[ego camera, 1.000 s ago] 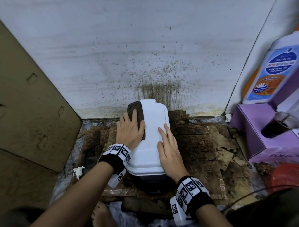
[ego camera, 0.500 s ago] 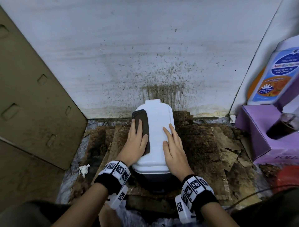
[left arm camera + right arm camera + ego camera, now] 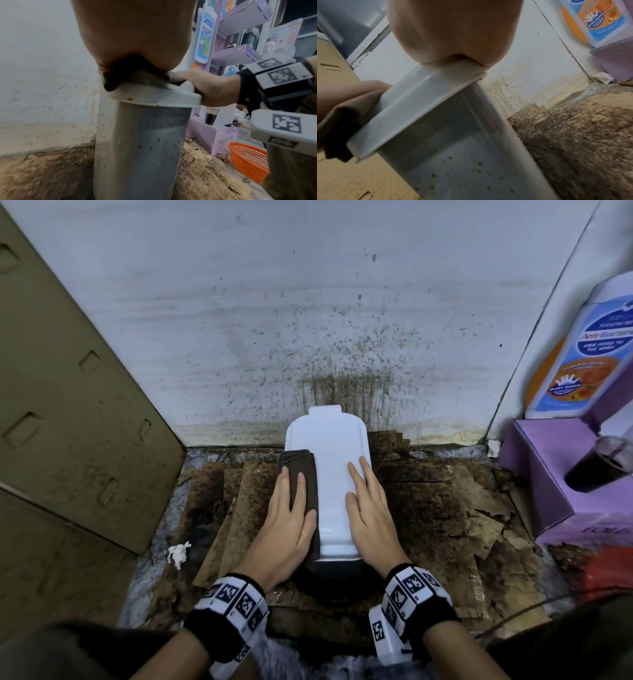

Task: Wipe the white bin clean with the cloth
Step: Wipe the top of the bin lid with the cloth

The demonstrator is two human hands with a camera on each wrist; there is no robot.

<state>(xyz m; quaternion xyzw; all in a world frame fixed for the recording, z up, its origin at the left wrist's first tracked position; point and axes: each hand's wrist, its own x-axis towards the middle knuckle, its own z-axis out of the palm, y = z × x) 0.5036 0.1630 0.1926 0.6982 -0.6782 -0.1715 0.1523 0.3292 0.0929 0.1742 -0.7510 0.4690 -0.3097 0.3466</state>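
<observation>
The white bin (image 3: 330,460) stands upright against the stained wall, its flat lid facing up. A dark brown cloth (image 3: 301,467) lies along the lid's left edge. My left hand (image 3: 291,508) lies flat on the cloth with straight fingers, pressing it onto the lid. My right hand (image 3: 368,505) rests flat on the lid's right side, fingers straight. In the left wrist view the cloth (image 3: 123,75) is squeezed between my palm and the lid rim (image 3: 154,97). The bin's grey-white side (image 3: 462,155) carries small brown specks in the right wrist view.
Soiled, torn cardboard (image 3: 445,508) covers the floor around the bin. A tan cardboard panel (image 3: 68,405) leans at the left. A purple box (image 3: 555,474) with a dark drink cup (image 3: 603,463) and a large bottle display (image 3: 582,354) stand right. An orange basket (image 3: 248,159) sits nearby.
My left hand has slid the cloth along the lid's left side toward me, away from the far end. The right hand stays flat on the lid.
</observation>
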